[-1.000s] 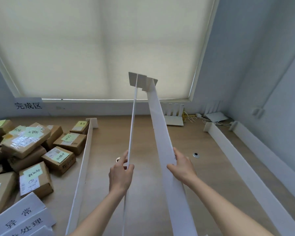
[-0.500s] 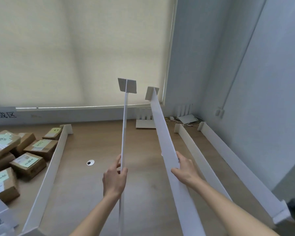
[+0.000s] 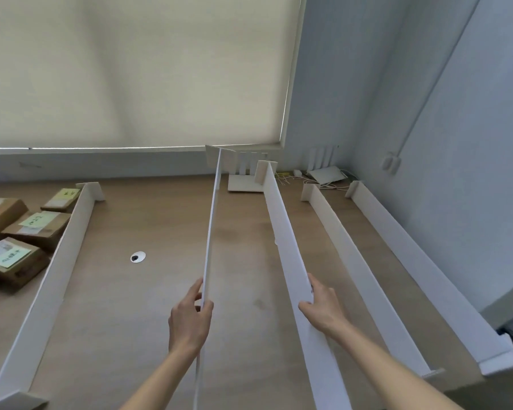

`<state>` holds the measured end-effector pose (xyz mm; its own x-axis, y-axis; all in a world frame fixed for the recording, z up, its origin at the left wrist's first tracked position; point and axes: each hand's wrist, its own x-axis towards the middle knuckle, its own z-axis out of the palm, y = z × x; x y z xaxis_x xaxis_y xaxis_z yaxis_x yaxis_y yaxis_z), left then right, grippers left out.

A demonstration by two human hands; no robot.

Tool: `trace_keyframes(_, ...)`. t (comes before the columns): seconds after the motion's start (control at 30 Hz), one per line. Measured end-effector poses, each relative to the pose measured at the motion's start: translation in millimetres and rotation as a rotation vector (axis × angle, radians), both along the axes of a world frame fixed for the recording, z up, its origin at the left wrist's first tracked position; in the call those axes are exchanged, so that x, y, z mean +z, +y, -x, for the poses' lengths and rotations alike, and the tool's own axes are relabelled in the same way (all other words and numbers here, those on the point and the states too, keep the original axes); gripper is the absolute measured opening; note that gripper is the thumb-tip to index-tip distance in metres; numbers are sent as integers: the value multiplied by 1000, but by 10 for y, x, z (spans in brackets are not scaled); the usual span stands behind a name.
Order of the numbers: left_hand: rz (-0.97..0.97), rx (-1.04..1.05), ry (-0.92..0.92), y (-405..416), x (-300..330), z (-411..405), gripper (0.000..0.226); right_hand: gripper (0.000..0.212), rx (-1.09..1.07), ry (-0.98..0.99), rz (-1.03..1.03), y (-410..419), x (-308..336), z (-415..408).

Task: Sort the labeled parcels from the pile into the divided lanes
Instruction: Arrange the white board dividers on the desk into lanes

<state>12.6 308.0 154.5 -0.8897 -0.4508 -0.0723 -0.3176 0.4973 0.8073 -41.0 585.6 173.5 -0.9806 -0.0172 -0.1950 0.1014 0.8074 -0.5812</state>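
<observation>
Wood-grain tabletop (image 3: 148, 291) carries long white foam-board divider strips (image 3: 362, 261), matte and thin. Our left hand (image 3: 190, 318) pinches one edge-on white divider (image 3: 211, 232) between thumb and fingers; our right hand (image 3: 323, 309) grips a second, tilted white divider (image 3: 285, 241). Brown cardboard parcels with green labels (image 3: 27, 232) lie far left — well apart from both hands.

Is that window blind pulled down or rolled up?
Down. The blind covers the window right to the sill, with only a thin strip of light along its bottom edge.
</observation>
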Motion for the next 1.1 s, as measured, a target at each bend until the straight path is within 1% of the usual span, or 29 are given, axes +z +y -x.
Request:
trace_keyframes(0.17,-5,11,-60,-37,-437,194,52,65,-2,-43,6,-53,-403,227)
trace_keyframes(0.3,-43,43,-120,-1,-784,315,51,68,-9,-91,-19,-55,-733,418)
trace_keyframes(0.4,-35,57,-139,31,-1024,444,51,68,-21,-90,-26,-51,-952,565)
trace_keyframes(0.57,-31,99,-132,97,-1346,635,53,65,-8,-65,-129,48,-1277,844)
trace_keyframes(0.77,-20,113,-123,95,-1615,782,53,68,-16,-54,-170,191,-1509,1054)
trace_keyframes(0.93,-20,120,-131,111,-1750,882,54,72,4,-62,-191,263,-1632,1075)
trace_keyframes(1.1,-45,122,-119,197,-1834,952,55,67,11,-42,-185,295,-1656,1125)
